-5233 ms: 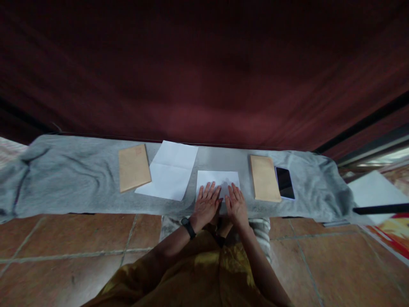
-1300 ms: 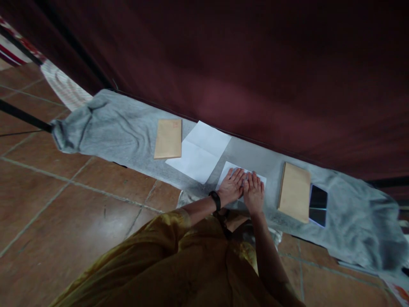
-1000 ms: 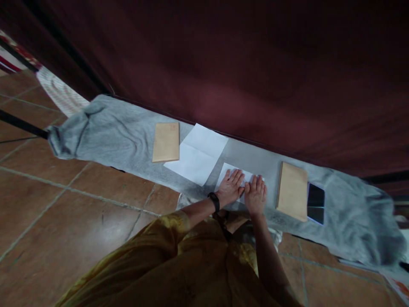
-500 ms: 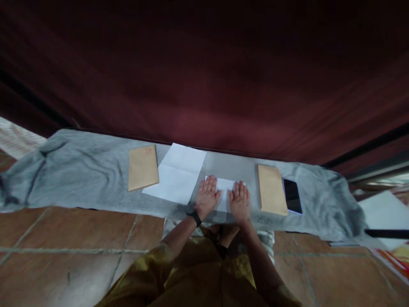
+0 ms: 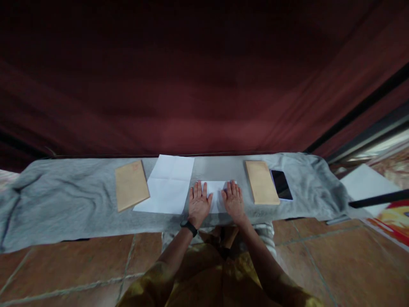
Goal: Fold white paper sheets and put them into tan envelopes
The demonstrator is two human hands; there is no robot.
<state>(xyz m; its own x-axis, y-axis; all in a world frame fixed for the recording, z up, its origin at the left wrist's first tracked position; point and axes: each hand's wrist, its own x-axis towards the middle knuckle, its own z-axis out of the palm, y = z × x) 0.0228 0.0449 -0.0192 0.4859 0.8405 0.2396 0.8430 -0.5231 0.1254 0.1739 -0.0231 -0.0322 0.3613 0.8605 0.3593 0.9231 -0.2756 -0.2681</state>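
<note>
A small folded-looking sheet of white paper (image 5: pixel 217 198) lies on the grey cloth in front of me. My left hand (image 5: pixel 200 205), with a black watch (image 5: pixel 189 227) at the wrist, rests flat over its left side. Over the right side lies my right hand (image 5: pixel 234 202), also flat with fingers stretched out. Both palms face down, covering the paper's side edges. To the left is a larger white sheet (image 5: pixel 171 185) with crease lines, and a brown envelope (image 5: pixel 130 185) overlaps its left edge.
Grey cloth (image 5: pixel 70 200) covers the long narrow surface. Right of my hands lie a stack of brown envelopes (image 5: pixel 262 183) and a phone (image 5: pixel 281 185). A dark red curtain-like sheet (image 5: pixel 204 106) rises behind. A black bar (image 5: pixel 380 198) and white board (image 5: pixel 367 187) are at far right.
My head view has turned slightly, shifting the whole scene. Both hands stay flat on the small paper; my right hand's fingers sit a little closer together.
</note>
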